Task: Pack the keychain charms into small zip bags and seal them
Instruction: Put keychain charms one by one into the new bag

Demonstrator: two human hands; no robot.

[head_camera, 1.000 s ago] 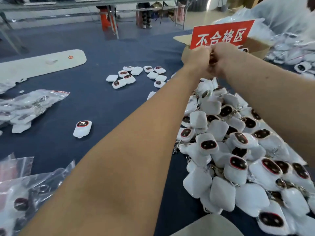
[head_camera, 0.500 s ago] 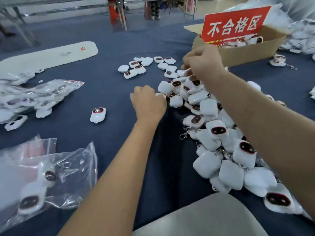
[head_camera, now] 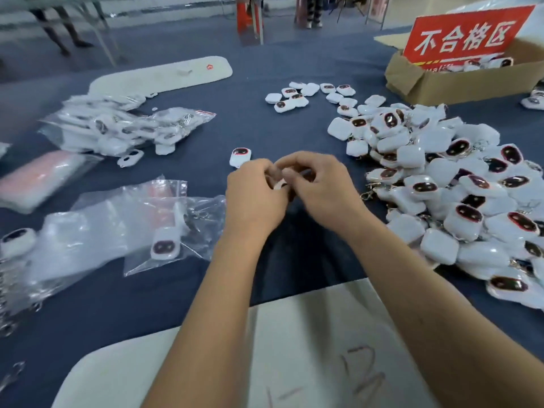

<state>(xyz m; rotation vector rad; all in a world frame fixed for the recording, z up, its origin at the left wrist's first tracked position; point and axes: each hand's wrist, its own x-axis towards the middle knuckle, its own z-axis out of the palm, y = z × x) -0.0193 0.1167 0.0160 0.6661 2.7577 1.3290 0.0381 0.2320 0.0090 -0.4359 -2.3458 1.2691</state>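
Red sign (head_camera: 462, 39) reads 不合格区; both hands (head_camera: 290, 187) seemingly pinch 1 charm (head_camera: 279, 184).

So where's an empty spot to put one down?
There is bare blue cloth between the bagged charms on the left and the small far cluster. The right side is crowded by the big heap; zip bags cover the near left.

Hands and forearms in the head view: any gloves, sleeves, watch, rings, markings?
No gloves: the left hand and right hand are both bare. Both forearms are bare right down to the frame edge, so no sleeve or cuff is in view. No watch, wristband or bracelet shows at either wrist. No rings can be made out, but the fingers are motion-blurred, so small ones cannot be ruled out. No tattoos or tape visible.
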